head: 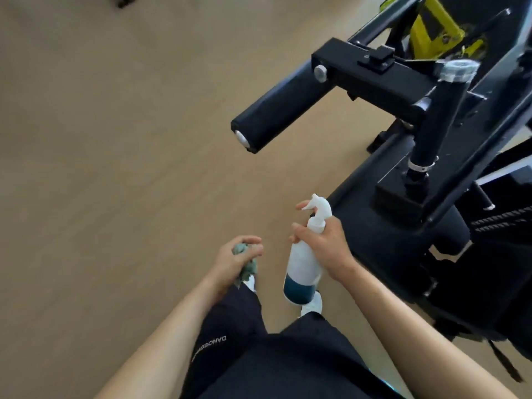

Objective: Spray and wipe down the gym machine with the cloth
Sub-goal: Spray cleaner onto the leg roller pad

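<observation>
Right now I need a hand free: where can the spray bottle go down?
Bare floor left of the padded roller, ahead of the left hand gripping the cloth, is open. A narrower strip lies between roller and right hand holding the spray bottle. Rightward, the machine frame crowds in.

Bare floor (115, 168) left of machine (403, 90)
</observation>
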A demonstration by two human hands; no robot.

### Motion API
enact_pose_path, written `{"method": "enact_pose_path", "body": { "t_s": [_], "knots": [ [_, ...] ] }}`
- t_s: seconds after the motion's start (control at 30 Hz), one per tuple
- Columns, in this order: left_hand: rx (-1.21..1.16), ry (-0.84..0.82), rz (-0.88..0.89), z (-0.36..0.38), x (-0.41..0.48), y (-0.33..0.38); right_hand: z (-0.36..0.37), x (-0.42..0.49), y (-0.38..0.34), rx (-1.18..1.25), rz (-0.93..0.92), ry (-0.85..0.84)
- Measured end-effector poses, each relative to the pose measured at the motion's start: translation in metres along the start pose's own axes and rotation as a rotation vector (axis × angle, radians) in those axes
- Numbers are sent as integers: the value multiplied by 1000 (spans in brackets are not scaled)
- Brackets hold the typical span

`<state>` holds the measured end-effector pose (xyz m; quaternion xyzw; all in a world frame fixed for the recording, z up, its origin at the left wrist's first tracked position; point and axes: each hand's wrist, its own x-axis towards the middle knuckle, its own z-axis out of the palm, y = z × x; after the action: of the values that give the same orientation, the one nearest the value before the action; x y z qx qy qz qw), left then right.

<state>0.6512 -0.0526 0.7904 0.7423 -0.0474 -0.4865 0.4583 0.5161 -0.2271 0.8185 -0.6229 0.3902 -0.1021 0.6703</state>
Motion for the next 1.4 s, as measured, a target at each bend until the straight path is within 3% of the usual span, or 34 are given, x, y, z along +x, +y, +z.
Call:
{"method": "enact_pose_path", "body": {
  "t_s": [0.17, 0.3, 0.63, 0.83, 1.27, 1.4],
  "knots": [
    [-302, 130, -138, -70, 58, 14, 39, 45, -15, -177, 37, -32],
    [-183, 70, -151, -137, 110, 41, 93, 90, -31, -303, 70, 16],
    [-44, -75, -50, -254, 231, 159, 190, 190, -104, -272, 26, 308],
    [86, -203, -57, -246, 304, 220, 174, 250, -118, -268, 100, 491],
    [435, -291, -14, -184, 459, 368, 126, 385, -131, -57, 441, 527],
    [529, -428, -1, -141, 495, 401, 112, 409, -140, 65, 523, 601]
  ]
}}
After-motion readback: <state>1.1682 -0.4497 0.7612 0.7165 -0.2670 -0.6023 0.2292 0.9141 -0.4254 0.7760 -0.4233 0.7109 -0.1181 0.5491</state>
